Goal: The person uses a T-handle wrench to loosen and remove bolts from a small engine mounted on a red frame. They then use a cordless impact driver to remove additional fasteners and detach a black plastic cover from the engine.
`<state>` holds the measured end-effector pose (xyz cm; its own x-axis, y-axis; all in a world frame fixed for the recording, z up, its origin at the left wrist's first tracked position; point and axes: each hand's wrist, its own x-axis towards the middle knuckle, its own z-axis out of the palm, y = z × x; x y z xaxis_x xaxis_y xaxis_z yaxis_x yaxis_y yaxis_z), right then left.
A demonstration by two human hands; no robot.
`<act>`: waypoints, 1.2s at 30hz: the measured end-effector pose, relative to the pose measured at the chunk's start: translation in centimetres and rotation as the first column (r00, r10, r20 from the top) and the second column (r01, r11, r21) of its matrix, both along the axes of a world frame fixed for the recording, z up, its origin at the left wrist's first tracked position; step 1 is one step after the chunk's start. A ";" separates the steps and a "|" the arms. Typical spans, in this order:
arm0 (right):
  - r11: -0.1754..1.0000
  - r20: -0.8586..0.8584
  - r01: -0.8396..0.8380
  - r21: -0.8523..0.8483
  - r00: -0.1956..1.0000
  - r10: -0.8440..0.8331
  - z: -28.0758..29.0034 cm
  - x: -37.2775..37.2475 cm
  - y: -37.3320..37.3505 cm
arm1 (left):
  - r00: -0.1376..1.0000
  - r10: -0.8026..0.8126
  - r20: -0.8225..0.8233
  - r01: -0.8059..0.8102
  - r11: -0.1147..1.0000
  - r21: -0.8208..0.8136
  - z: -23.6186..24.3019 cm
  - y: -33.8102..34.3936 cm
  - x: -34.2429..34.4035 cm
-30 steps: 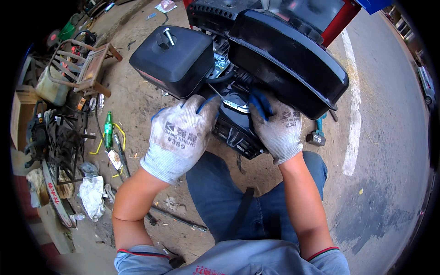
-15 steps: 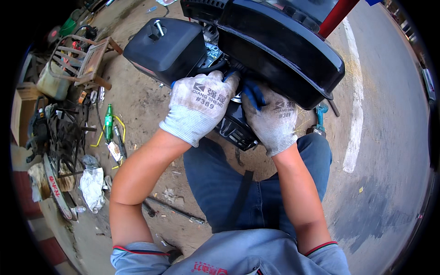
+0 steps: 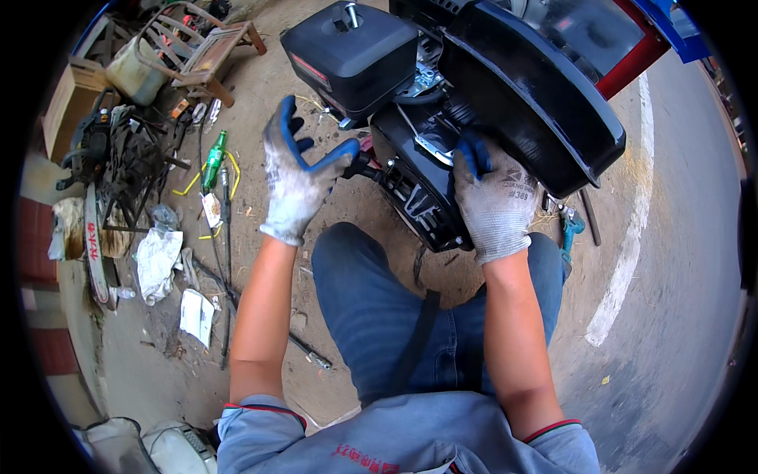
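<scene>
A small black engine with a fuel tank stands in front of me, its boxy black air cleaner housing at the left with an upright bolt on top. My left hand, in a grey and blue work glove, is open with fingers spread, left of the engine. Its thumb is beside a black pull handle on the slotted starter cover. My right hand, gloved alike, lies against the engine below the tank. Its fingers curl in near a silver lever; what they grip is hidden.
A teal power tool lies beside my right knee. On the left are a green bottle, a chainsaw, a wooden chair, a jerrycan and white paper. A red post rises behind the tank.
My left hand has pulled back leftward from the engine and spread open. My right hand stays at the engine under the tank. The view has shifted, with the engine now farther right.
</scene>
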<state>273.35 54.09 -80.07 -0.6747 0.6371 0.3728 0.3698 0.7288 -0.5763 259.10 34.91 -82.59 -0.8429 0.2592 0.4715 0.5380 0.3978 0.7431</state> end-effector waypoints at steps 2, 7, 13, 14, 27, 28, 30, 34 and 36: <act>1.000 -0.024 -0.023 0.007 0.999 0.023 0.0 0.0 0.0 | 0.967 -0.043 -0.251 0.016 0.994 -0.108 0.3 0.6 -2.2; 0.999 -0.072 -0.045 0.009 0.996 0.046 0.0 0.3 -0.1 | 0.954 -0.289 -0.075 0.288 0.957 -0.025 1.6 2.3 -4.3; 0.998 -0.077 0.011 0.063 0.997 -0.006 -0.2 0.0 -0.3 | 0.949 -0.311 -0.058 0.312 0.950 0.009 1.3 2.8 -4.8; 0.998 -0.067 0.020 0.052 0.998 -0.016 -0.2 -0.1 -0.3 | 0.951 -0.302 -0.069 0.303 0.953 0.014 1.1 2.8 -4.9; 0.997 -0.059 0.021 0.071 0.998 -0.016 -0.5 -0.3 -0.2 | 0.981 -0.090 -0.172 0.073 0.992 -0.099 0.3 2.6 -4.2; 0.996 -0.065 0.025 0.086 0.998 -0.019 -0.6 -0.3 -0.1 | 0.968 -0.015 -0.250 -0.019 0.991 -0.135 0.1 2.4 -3.5; 0.987 -0.092 0.036 0.156 0.996 -0.022 -0.9 -0.3 0.0 | 0.984 0.074 -0.162 -0.088 0.992 -0.085 -0.5 2.4 -2.1; 0.966 -0.112 0.057 0.252 0.993 -0.029 -1.3 -0.5 0.1 | 0.998 0.055 -0.016 -0.057 0.982 -0.181 0.0 2.3 -0.8; 0.964 -0.119 0.066 0.259 0.992 -0.036 -1.4 -0.6 0.1 | 0.996 0.088 -0.028 -0.092 0.961 -0.262 0.7 2.5 -0.6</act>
<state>272.80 54.16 -81.46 -0.5883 0.5398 0.6021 0.3546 0.8414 -0.4078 258.53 37.42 -81.91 -0.8613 0.2994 0.4105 0.5022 0.6251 0.5976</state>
